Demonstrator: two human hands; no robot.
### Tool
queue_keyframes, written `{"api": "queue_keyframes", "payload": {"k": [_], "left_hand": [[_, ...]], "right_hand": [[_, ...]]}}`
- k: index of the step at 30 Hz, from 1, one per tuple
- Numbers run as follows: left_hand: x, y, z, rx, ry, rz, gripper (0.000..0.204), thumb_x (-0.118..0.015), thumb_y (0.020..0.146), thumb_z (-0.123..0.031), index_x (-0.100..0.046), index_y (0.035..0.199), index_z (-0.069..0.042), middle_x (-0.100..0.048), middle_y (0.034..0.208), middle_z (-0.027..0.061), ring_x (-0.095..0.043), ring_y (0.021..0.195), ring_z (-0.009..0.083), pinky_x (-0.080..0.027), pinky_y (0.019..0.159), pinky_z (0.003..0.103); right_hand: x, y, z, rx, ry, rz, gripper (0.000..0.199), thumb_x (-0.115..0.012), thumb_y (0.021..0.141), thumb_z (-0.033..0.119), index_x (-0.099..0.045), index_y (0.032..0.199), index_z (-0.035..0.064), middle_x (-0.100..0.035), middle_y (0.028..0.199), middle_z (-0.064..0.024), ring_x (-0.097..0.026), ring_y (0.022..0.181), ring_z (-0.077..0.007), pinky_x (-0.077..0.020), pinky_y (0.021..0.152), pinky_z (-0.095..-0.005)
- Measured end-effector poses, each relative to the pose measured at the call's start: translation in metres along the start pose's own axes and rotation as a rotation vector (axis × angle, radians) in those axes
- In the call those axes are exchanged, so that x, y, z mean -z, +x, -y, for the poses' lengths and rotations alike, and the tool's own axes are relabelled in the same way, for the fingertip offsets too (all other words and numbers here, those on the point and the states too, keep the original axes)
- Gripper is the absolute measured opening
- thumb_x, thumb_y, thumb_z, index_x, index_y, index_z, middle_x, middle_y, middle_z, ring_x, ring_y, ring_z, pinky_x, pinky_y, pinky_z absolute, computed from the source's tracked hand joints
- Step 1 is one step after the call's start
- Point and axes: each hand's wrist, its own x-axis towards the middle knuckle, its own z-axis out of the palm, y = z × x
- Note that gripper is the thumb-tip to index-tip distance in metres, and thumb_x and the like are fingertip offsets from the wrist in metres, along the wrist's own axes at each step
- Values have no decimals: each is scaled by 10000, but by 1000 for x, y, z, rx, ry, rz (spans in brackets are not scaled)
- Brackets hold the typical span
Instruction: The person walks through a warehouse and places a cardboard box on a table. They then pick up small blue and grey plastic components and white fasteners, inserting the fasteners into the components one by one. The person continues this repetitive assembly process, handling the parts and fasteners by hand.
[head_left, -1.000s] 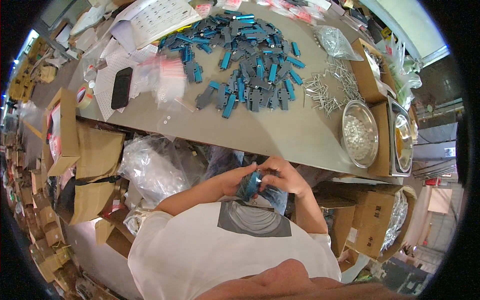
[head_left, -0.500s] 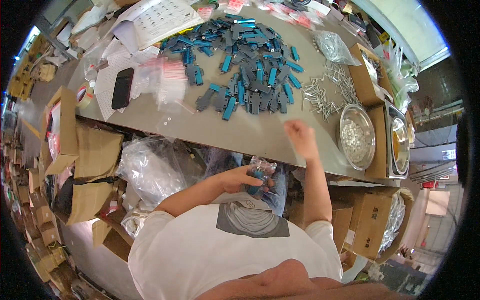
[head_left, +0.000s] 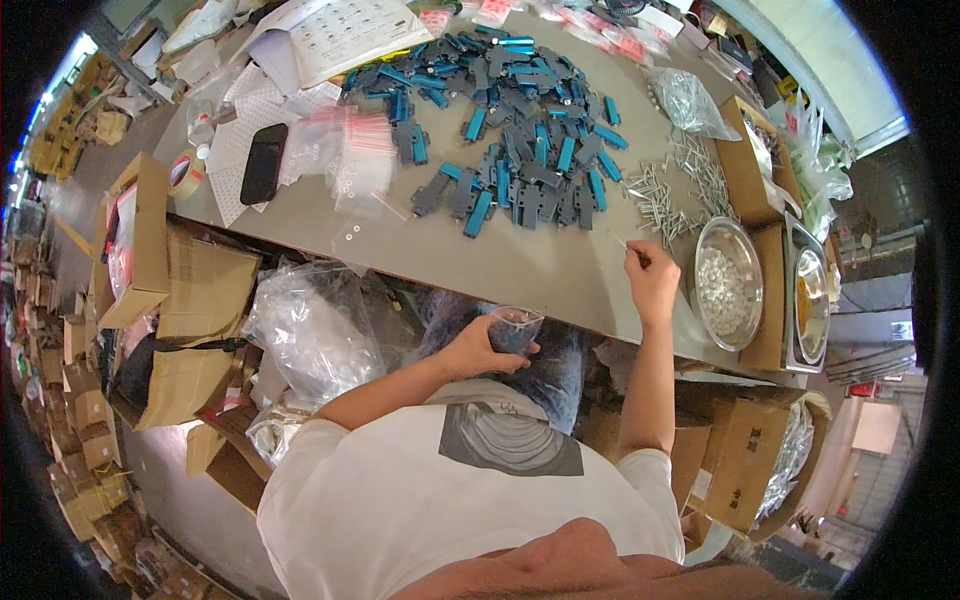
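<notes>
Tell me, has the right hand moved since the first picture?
Yes. The right hand has moved forward and to the right: now it is over the table, closer to the metal bowl.

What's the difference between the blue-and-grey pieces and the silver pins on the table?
Colour: the blue-and-grey pieces are two-toned, the silver pins plain metallic.
Shape: the pieces are blocky, the pins thin rods.
Place: the pieces lie left of the pins, which are nearer the right hand.
Both lie loosely heaped.
</notes>
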Motion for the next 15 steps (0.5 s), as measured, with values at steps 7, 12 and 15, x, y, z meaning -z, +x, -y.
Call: {"api": "queue_keyframes", "payload": {"k": [7, 12, 15], "left_hand": [[-11, 5, -10, 61, -69, 70, 530, -617, 760, 20, -430, 1253, -29, -620, 1109, 171, -633, 977, 230, -525, 807, 356], [-14, 6, -9, 65, -71, 207, 510, -642, 804, -22, -429, 1268, -33, -624, 1113, 148, -629, 969, 202, -520, 816, 346], [-18, 2, -13, 77, -89, 180, 504, -653, 822, -42, -435, 1277, -35, -628, 1105, 138, -633, 946, 189, -521, 814, 342]], "right_hand": [[42, -25, 71, 31, 486, 480, 78, -583, 847, -17, -620, 915, -13, -619, 806, -68, -535, 724, -122, -431, 664, -246], [30, -26, 77, 64, 471, 648, 57, -583, 869, 20, -616, 906, -9, -618, 820, -75, -544, 738, -131, -428, 658, -263], [16, -33, 71, -16, 536, 780, 69, -583, 876, 48, -622, 901, -4, -606, 807, -83, -553, 734, -153, -430, 665, -271]]}}
